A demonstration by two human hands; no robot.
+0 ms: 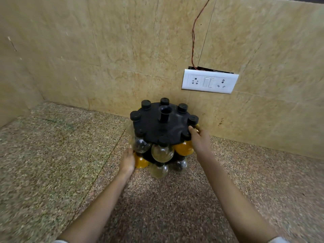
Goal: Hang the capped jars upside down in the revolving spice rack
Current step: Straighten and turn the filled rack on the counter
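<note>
Black rack (163, 123), axis upright, sits between both hands. Right hand (199, 141) grips yellow jar (197, 127) at top tier's right rim; left hand (127, 162) against low orange jar (140, 162), grasp unclear.

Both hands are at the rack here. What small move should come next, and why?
Probably turn the rack a little with the right hand, whose fingertips touch the top disc's rim; the left hand rests against a lower orange jar. Every top slot in view holds a cap and the lower tier's far side is hidden, so turning would show any free slot.
</note>
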